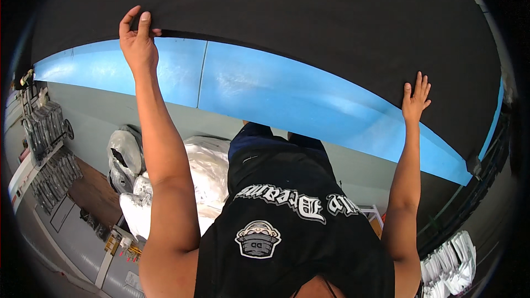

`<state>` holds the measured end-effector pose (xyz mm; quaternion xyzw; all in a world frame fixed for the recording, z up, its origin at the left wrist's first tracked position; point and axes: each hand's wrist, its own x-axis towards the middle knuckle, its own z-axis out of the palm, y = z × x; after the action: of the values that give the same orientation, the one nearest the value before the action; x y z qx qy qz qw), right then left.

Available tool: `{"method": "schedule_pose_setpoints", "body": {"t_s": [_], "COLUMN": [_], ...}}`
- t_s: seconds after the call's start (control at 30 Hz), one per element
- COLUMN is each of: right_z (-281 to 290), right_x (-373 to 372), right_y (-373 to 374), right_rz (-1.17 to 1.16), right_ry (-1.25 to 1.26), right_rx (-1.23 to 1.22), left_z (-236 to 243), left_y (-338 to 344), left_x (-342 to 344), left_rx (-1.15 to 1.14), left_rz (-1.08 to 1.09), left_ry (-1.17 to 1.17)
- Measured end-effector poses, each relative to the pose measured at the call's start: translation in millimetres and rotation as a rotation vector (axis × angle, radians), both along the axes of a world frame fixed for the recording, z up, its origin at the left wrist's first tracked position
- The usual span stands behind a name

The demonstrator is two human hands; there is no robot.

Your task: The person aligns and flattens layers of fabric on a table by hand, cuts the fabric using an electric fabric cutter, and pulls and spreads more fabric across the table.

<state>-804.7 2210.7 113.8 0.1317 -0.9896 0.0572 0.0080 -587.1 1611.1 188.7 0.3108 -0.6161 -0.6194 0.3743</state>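
Note:
A wide sheet of black fabric (pixel 287 16) covers most of a blue-topped table, its near edge running in a curve across the view. At that edge on the left, my left hand (pixel 139 44) has its fingers curled around the cloth's border; the thumb lies on top and one fingertip pokes out below it. The edge beside this hand looks slightly raised. Farther right, my right hand (pixel 417 99) rests flat on the fabric close to its edge, fingers stretched out and holding nothing. A strip of bare blue tabletop (pixel 259 85) shows between the fabric and my body.
Clear plastic bags with white contents (pixel 204 171) sit on the floor at left, below the table. Racks of bagged items (pixel 47 127) stand at far left. A stack of white bundles (pixel 452 265) is at lower right. A dark clamp-like piece (pixel 473 166) sits on the table's right corner.

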Motion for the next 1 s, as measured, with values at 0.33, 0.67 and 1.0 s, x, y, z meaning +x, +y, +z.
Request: {"method": "schedule_pose_setpoints", "body": {"t_s": [0.33, 0.67, 1.0], "right_z": [10.7, 7.7, 14.5], "right_x": [2.5, 40.9, 52.7], "right_y": [-13.3, -97.7, -120.5], "right_rz": [-0.072, -0.016, -0.093], "right_ry": [-0.057, 0.008, 0.014], "right_rx": [0.056, 0.001, 0.033], "left_z": [-56.8, -50.7, -58.9], "left_y": [8.5, 13.2, 3.9], "left_x": [19.1, 20.3, 28.5], "left_rx": [-0.64, -0.585, -0.629], "left_rz": [0.065, 0.025, -0.071], "left_ry": [-0.701, -0.676, -0.565]}}
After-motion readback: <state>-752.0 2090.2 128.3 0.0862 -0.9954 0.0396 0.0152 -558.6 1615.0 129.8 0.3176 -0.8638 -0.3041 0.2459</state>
